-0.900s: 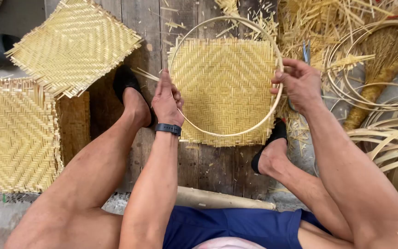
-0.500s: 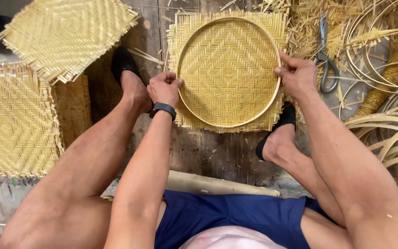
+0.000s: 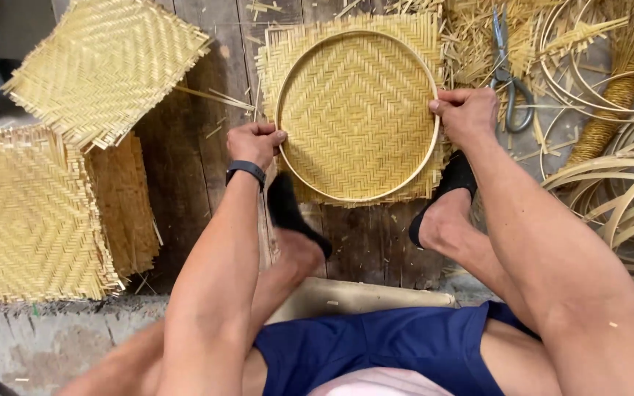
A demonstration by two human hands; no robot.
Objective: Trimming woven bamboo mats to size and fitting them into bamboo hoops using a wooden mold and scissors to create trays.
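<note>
Round bamboo hoop (image 3: pixel 358 199) laid flat on square woven mat (image 3: pixel 359 110), on plank floor (image 3: pixel 185 158) between both feet. Left hand (image 3: pixel 253 143) at hoop's left edge, fingers curled together and clamped on the rim; right hand (image 3: pixel 467 114) at right edge, fingers likewise closed on the rim, thumb apparently on top, though the grip underneath was hidden. Best handled by pressing evenly at both sides, hoop kept centred so mat corners showed equally all round, weave pushed down without kinking. Scissors (image 3: pixel 506 77) lying just right of the mat among loose strips. Spare woven mats (image 3: pixel 34 213) stacked well to the left; coiled bamboo hoops (image 3: pixel 610 191) to the right.
</note>
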